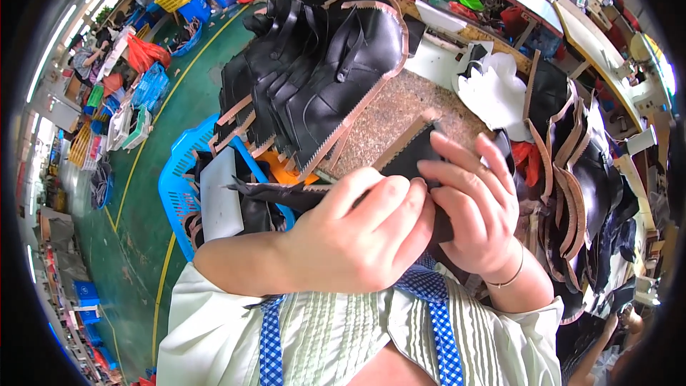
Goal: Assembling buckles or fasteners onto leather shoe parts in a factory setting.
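In front of my chest I hold a black leather shoe upper with a tan, saw-toothed edge. My left hand is closed round it, and a dark flap sticks out past the knuckles on the left. My right hand grips the same piece from the other side, its fingertips close to those of the left and two fingers raised. The hands hide much of the piece. Beyond them, a stack of black leather uppers with the same kind of edge lies on the speckled worktop.
More black uppers hang in layers at the right. White cut pieces lie at the back right of the worktop. A blue basket with a white board stands at the left. Another person's hands show at the lower right.
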`<state>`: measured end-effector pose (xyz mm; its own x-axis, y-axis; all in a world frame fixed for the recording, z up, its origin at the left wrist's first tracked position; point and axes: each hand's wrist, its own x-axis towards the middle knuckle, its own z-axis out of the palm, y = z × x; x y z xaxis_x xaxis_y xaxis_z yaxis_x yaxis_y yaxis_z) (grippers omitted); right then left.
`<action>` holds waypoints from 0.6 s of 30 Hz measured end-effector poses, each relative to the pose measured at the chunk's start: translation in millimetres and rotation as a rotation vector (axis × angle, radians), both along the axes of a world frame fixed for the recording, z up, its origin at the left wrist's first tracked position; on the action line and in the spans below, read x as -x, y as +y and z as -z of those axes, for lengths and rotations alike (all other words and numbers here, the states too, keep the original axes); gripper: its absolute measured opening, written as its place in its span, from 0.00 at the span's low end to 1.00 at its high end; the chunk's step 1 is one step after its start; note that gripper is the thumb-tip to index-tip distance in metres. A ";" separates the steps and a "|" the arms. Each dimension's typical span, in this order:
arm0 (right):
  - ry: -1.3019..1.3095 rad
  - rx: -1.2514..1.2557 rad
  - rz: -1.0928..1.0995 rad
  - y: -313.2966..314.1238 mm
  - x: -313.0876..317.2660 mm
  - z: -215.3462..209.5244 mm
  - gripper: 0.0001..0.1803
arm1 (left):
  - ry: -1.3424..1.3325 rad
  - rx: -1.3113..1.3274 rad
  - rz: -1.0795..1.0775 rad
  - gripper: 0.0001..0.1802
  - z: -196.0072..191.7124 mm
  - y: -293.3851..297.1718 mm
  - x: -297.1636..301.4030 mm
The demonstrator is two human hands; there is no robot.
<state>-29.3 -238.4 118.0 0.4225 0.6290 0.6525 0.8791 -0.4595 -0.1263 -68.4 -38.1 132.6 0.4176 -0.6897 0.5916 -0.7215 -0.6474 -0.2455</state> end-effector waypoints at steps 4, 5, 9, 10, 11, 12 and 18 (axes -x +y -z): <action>0.056 -0.326 -0.138 3.4 7.8 -2.5 0.10 | -0.029 0.352 0.034 0.11 2.4 1.0 4.1; 0.072 -0.326 -0.137 3.4 10.6 -0.2 0.10 | 0.033 0.362 0.037 0.09 2.3 2.3 6.2; -0.014 -0.407 -0.141 10.0 18.7 6.4 0.13 | 0.172 0.450 0.136 0.11 14.2 10.0 6.2; -0.067 -0.399 -0.139 10.2 17.9 7.1 0.14 | 0.173 0.450 0.131 0.11 16.3 10.2 5.9; -0.064 -0.399 -0.144 10.1 18.2 7.1 0.14 | 0.173 0.479 0.171 0.10 18.7 10.3 5.2; -0.073 -0.381 -0.149 9.9 19.2 6.8 0.14 | 0.172 0.508 0.211 0.10 19.6 11.0 4.8; -0.063 -0.370 -0.131 7.7 21.5 10.2 0.15 | 0.155 0.473 0.203 0.08 17.2 11.7 5.2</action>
